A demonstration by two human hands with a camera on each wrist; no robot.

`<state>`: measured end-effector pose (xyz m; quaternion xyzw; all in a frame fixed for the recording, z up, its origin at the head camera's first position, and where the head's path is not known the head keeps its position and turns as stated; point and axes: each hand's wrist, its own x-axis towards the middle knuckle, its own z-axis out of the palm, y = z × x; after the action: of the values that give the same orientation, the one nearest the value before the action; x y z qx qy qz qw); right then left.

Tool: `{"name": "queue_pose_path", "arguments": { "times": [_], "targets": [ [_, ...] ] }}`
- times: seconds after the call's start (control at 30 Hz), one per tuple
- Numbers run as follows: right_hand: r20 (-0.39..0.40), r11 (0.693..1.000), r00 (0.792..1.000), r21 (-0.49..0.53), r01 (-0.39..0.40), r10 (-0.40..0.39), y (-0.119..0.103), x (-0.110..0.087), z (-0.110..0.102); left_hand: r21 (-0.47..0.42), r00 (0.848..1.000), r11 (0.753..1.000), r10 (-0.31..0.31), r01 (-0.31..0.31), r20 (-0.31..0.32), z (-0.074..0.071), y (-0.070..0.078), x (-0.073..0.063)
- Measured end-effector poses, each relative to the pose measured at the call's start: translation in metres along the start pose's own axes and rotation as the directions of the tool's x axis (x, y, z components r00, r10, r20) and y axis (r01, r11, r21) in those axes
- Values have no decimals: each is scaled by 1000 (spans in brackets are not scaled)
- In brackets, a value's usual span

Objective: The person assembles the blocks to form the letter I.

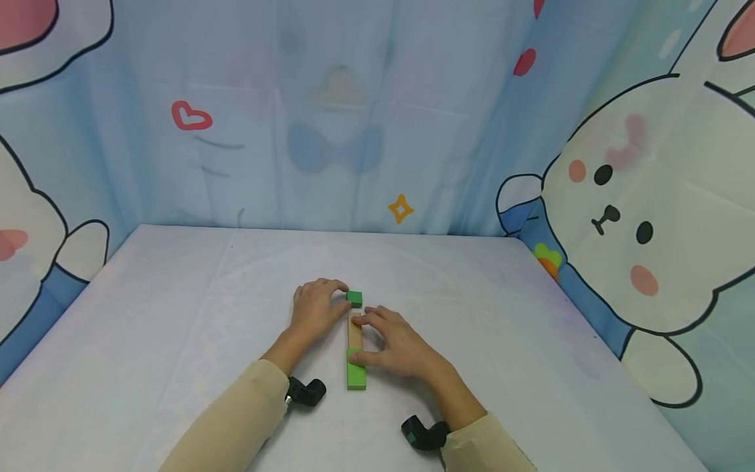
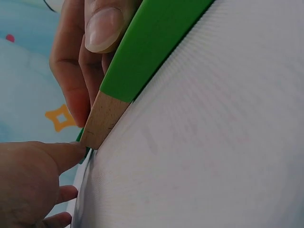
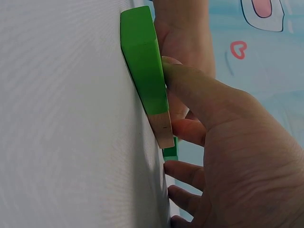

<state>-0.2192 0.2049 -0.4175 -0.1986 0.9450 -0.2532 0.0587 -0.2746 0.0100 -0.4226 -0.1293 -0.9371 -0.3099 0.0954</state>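
A light green block [image 1: 356, 377] and a plain wooden block [image 1: 354, 334] lie end to end in a line on the white table. Just beyond the wooden end sits a small dark green block [image 1: 354, 299]. My left hand [image 1: 318, 308] pinches that small block near its left side, between thumb and index finger. Across the line from the right reaches my right hand [image 1: 401, 344]. Its thumb rests over the light green block, and its index fingertip meets the wooden block. In the left wrist view, the small dark green block is mostly hidden behind the wooden block [image 2: 105, 118].
White cloth covers the table [image 1: 177, 301]. A light blue curtain [image 1: 253, 164] with cartoon rabbits hangs behind its far edge and along the sides. Black wrist cameras sit on the left wrist [image 1: 307, 392] and the right wrist [image 1: 425, 434], below the beige sleeves.
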Motion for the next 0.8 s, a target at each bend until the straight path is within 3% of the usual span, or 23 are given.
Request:
{"name": "queue_pose_path", "arguments": {
  "times": [0.8],
  "targets": [
    [4,1000,1000,-2,-7,7,-1,1,0,49,999,999,-25,23,26,0,3,0]
  ]
}}
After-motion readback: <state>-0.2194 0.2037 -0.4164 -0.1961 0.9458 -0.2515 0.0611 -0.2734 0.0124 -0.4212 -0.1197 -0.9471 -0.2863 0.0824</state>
